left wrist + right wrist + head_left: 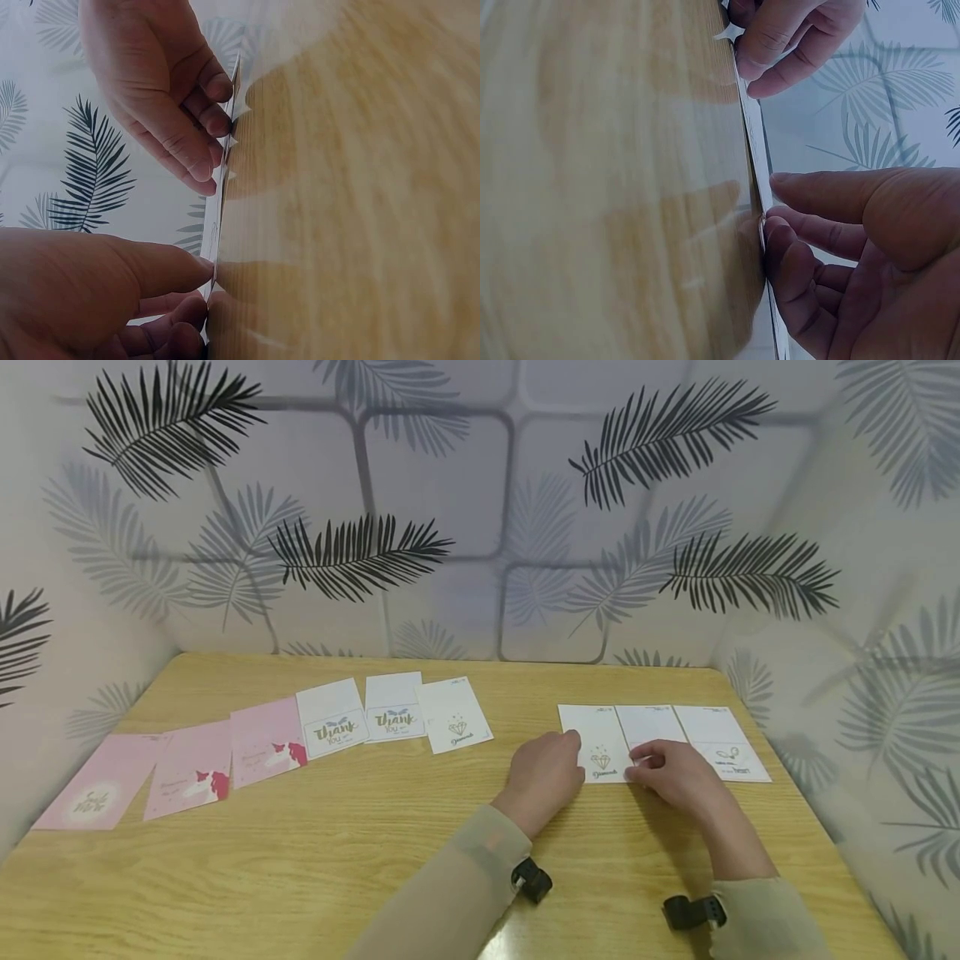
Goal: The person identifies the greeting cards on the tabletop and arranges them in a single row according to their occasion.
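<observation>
A white card (602, 747) printed with a gold diamond lies on the table at the right, with both hands at its sides. My left hand (545, 777) holds its left edge, fingers bent. At the lower right corner, my right hand (678, 777) has its thumb and fingers on the card edge. The right hand partly covers a second white card (648, 718) beside it. Farther right lies a white card with a heart greeting (723, 743). Edge-on in the left wrist view, the cards (214, 232) sit at the tabletop, with the left thumb touching the edge.
Along the left runs a slanting row: pink cards (198, 752), white thank-you cards (332, 718) and another diamond card (454, 714). The wooden table (300, 860) ends at a leaf-patterned backdrop (450, 485). Each wrist wears a black strap camera (532, 881).
</observation>
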A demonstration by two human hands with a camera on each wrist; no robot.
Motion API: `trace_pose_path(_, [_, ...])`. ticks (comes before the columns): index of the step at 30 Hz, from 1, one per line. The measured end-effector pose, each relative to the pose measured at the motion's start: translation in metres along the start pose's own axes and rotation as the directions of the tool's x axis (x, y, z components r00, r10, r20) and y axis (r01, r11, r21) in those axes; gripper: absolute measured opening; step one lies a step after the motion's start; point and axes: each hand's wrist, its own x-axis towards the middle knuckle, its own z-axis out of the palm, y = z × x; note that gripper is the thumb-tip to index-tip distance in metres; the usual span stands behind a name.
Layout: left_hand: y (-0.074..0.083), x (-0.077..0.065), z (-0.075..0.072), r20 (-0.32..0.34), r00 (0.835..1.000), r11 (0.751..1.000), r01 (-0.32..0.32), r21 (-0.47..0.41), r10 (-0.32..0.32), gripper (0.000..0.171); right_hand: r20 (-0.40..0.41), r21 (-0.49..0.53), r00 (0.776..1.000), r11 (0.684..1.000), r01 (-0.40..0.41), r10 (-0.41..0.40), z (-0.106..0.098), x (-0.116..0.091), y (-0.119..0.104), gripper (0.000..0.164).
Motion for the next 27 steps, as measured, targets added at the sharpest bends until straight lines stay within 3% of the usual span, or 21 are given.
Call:
trace_pose_path(15, [0.000,0.000,-0.001,0.005,1.000,1.000,0.027,0.001,-0.027,0.015,0.000,-0.001,1.000,1.000,0.014,-0.014,-0.001,0.000,-0.001,0.041])
trace_pose_path(24, [-0.009,-0.005,-0.008,-0.047,0.998,0.997,0.029,-0.069,-0.032,0.030,0.002,0.090,1.000,0.996,-0.005,0.005,-0.004,-0.005,-0.011,0.045])
trace_pose_path(27, [-0.016,-0.008,-0.013,-0.057,0.996,0.993,0.060,-0.099,-0.066,0.034,-0.002,0.091,1.000,0.996,0.004,-0.004,-0.004,-0.006,-0.016,0.046])
